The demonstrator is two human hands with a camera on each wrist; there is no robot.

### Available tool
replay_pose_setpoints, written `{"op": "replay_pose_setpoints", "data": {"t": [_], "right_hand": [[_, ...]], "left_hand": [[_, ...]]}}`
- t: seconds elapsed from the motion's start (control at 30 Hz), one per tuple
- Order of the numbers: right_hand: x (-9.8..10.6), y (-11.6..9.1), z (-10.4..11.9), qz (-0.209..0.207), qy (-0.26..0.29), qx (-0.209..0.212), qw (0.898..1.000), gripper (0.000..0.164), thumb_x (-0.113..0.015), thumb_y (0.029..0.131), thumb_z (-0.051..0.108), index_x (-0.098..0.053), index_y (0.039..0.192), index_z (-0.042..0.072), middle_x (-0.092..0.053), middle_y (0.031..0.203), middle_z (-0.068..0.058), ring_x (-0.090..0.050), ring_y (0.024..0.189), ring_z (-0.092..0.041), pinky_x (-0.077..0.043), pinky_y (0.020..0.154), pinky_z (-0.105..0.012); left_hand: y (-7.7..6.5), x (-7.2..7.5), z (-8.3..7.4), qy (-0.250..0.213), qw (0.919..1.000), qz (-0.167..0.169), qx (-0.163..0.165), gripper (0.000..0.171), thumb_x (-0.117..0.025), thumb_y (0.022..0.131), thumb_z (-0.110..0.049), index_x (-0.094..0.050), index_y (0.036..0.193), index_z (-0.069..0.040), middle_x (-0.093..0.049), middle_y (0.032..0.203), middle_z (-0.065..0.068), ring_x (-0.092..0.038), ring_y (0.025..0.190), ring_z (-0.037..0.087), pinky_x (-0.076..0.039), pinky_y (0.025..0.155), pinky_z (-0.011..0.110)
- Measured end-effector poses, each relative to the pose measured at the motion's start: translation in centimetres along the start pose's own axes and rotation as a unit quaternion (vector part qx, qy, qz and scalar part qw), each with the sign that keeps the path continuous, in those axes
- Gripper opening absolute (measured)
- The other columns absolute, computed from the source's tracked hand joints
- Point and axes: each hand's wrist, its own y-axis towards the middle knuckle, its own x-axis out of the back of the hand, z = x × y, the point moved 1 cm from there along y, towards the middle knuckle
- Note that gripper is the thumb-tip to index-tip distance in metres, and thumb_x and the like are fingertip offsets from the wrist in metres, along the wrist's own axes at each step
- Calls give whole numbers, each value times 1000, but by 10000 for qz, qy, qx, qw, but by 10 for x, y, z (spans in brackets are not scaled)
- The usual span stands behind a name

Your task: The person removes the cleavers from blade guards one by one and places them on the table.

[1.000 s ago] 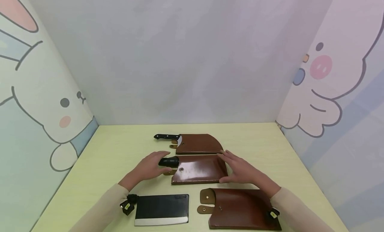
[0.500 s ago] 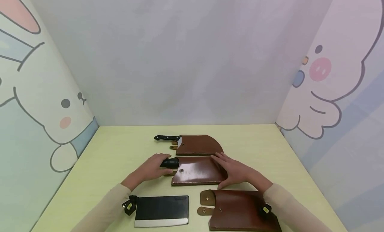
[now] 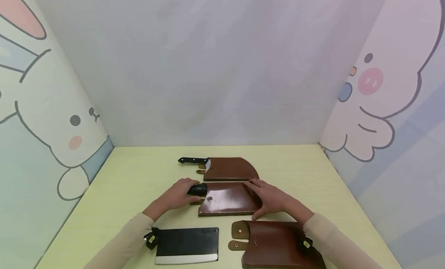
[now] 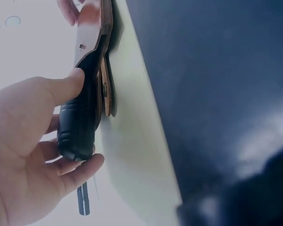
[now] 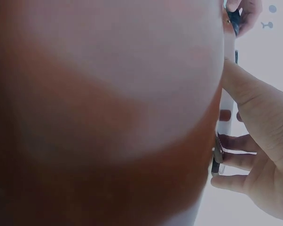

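A sheathed kitchen knife lies across the middle of the table, its blade hidden inside a glossy brown leather sheath (image 3: pixel 226 199). Its black handle (image 4: pixel 78 125) points left. My left hand (image 3: pixel 176 194) holds that handle, with the thumb along it and the fingers on its other side in the left wrist view. At the sheath's rounded right end, my right hand (image 3: pixel 274 198) spans it, thumb at the near edge and fingers at the far edge. In the right wrist view, the large near sheath (image 5: pixel 132 117) fills most of the picture.
Behind lies another sheathed knife (image 3: pixel 229 168) with a riveted black handle. In front, a bare cleaver (image 3: pixel 187 242) with a dark blade and silver edge lies beside my left sleeve. A larger brown sheath (image 3: pixel 274 242) with unfastened straps lies under my right forearm.
My right hand has moved left and closed in around the sheath's end. My left hand has shifted slightly right along the black handle. The knives and sheaths stay where they were.
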Motion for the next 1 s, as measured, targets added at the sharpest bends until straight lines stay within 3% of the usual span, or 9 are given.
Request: {"op": "replay_pose_setpoints", "data": {"t": [0.53, 1.0], "right_hand": [[-1, 0, -1, -79, -360, 93, 9993, 123, -82, 68, 73, -36, 157, 2, -42, 156, -17, -39, 141, -35, -46, 109, -48], [8, -7, -5, -423, -263, 137, 9987, 122, -84, 67, 71, -37, 158, 5, -43, 157, -21, -41, 144, -43, -45, 109, -57]], "left_hand": [[-1, -4, 1, 484, 9981, -125, -360, 39, -73, 96, -22, -65, 128, -1, -62, 110, 9, -55, 95, 21, -49, 80, 41], [-7, -5, -4, 674, 9966, -285, -368, 41, -70, 99, -27, -64, 131, -2, -64, 118, 13, -56, 101, 24, -51, 83, 43]]}}
